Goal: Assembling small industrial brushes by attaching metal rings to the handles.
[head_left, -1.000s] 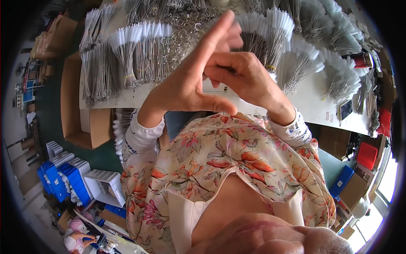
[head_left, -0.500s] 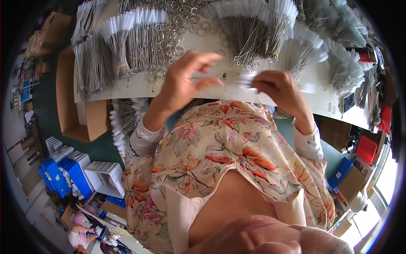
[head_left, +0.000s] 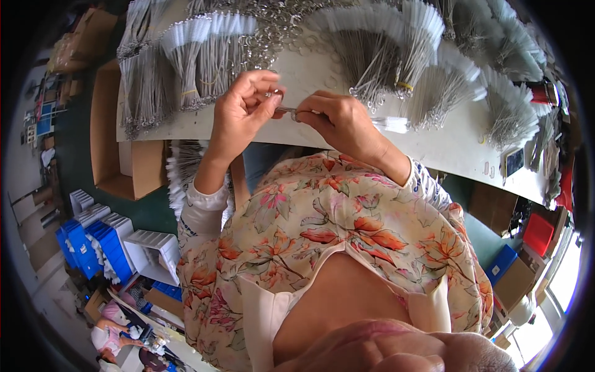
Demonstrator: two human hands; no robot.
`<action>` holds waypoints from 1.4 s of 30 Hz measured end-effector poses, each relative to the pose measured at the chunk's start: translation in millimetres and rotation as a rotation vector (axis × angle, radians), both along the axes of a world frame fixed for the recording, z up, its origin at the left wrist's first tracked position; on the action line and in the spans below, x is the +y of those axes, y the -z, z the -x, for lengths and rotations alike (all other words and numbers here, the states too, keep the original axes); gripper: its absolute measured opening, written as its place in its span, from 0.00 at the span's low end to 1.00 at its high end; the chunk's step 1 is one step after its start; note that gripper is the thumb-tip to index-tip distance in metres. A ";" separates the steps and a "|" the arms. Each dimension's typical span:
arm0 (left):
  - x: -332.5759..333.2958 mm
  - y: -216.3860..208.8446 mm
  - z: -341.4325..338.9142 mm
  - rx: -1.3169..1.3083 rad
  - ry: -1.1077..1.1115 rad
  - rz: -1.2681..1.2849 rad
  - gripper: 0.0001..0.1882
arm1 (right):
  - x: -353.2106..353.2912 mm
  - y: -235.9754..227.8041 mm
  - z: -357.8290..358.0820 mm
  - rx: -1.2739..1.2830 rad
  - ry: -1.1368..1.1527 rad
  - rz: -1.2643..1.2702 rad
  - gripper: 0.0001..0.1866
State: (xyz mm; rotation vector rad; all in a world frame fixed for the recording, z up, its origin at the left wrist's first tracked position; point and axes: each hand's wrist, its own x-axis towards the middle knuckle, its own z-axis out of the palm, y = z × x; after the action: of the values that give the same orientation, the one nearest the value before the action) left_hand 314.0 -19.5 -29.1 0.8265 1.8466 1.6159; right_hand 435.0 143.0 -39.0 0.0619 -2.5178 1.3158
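My left hand [head_left: 246, 102] is above the table's front edge, its thumb and fingers pinching a small metal ring [head_left: 278, 94]. My right hand [head_left: 339, 119] faces it, closed around the thin wire handles of small brushes. Their looped wire ends [head_left: 294, 114] stick out toward the left thumb; whether a loop touches the ring is too small to tell. White bristles [head_left: 392, 124] show past the right side of my right hand and seem to belong to these brushes. How many brushes are held is hidden by the fingers.
Bundles of wire brushes [head_left: 204, 62] lie at the left of the white table [head_left: 310, 69], with more bundles [head_left: 378, 56] to the right. Loose metal rings [head_left: 273, 28] are heaped between them. A phone [head_left: 514, 162] lies near the right edge. A cardboard box [head_left: 149, 170] stands at the left.
Both hands have moved left and my right hand has come close to my left. The left fingers, apart before, now pinch a metal ring.
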 end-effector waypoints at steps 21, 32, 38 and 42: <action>11.6 -58.3 -5.0 0.458 0.053 -0.299 0.15 | 22.3 -49.8 9.6 -0.234 -0.130 0.877 0.11; 13.8 -80.9 -0.8 0.879 -0.066 -0.376 0.14 | 16.4 -93.1 24.5 -0.159 -0.152 0.795 0.06; 12.4 -86.3 5.8 0.804 0.023 -0.347 0.12 | 15.6 -93.9 24.9 -0.123 -0.216 0.680 0.05; 10.6 -97.6 16.0 0.800 0.156 -0.190 0.06 | 19.0 -91.0 23.9 -0.176 -0.208 0.736 0.06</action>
State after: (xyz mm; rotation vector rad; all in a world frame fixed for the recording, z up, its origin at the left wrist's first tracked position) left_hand 298.0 -9.0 68.5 1.8562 2.0561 1.4828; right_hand 411.1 162.0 52.1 0.0494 -2.0301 2.3337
